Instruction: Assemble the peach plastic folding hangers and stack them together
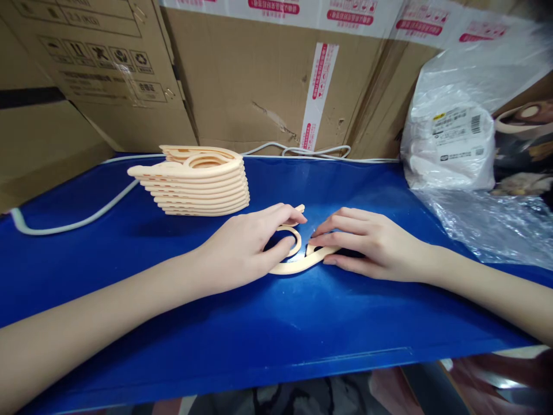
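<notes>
A cream plastic hanger-like piece [298, 266] with a curved outer bar and an inner ring lies on the blue table, partly covered by both hands. My left hand [248, 245] grips its left part, thumb by the ring and fingers bent over the far side. At its right end, my right hand [371, 242] holds the curved bar between thumb and fingers. Behind my left hand stands a neat stack of the same cream pieces [199, 187], several layers high.
Cardboard boxes [259, 75] line the back of the blue table [276, 334]. A white cable [82, 223] runs along the left and rear edge. On the right sit a plastic-wrapped white package [451, 144] and crumpled clear plastic film [488, 225].
</notes>
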Tool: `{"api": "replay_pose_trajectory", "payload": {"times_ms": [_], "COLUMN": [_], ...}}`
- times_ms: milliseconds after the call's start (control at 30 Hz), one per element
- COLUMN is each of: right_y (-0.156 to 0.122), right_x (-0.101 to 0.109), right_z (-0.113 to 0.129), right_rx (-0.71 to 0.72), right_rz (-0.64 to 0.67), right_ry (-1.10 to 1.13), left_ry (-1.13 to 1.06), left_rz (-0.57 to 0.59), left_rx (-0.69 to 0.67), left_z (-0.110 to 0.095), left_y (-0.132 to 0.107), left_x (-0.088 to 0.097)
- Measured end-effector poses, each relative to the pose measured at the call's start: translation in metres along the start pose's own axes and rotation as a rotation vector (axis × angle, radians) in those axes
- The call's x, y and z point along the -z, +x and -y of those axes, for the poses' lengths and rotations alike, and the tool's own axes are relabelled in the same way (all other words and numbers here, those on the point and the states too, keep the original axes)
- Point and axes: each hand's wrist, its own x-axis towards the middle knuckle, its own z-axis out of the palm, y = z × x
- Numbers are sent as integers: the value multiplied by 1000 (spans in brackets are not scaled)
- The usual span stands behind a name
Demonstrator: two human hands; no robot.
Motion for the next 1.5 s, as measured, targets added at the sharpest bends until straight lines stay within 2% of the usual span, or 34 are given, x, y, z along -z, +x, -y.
{"api": "replay_pose_trajectory", "payload": {"times_ms": [300, 467, 667, 1067, 1267, 1333, 1500], "right_y": [1, 2, 2, 1, 1, 1, 2], "right_x": [1, 1, 4, 6, 8, 9, 9], "right_z": [-1, -2, 0, 1, 4, 6, 14], "right_rx": [-56, -110, -156, -103, -96, -91, -58], "right_rz": [29, -62, -111, -60, -98, -76, 74], "right_ry": [-50, -154, -171, -57, -62, -36, 94], "left_ry": [-81, -20, 10, -12, -27, -33, -26], "left_rz": [-47, -81, -66, 28, 67, 78, 60], "left_rx": [-148, -187, -168, -117, -74, -62, -60], "left_z": [8, 11, 8, 7, 6, 6, 5], "left_y": [3, 4, 3, 2, 2, 2, 1], "left_x": [-2, 2, 4, 0, 1, 0, -4]}}
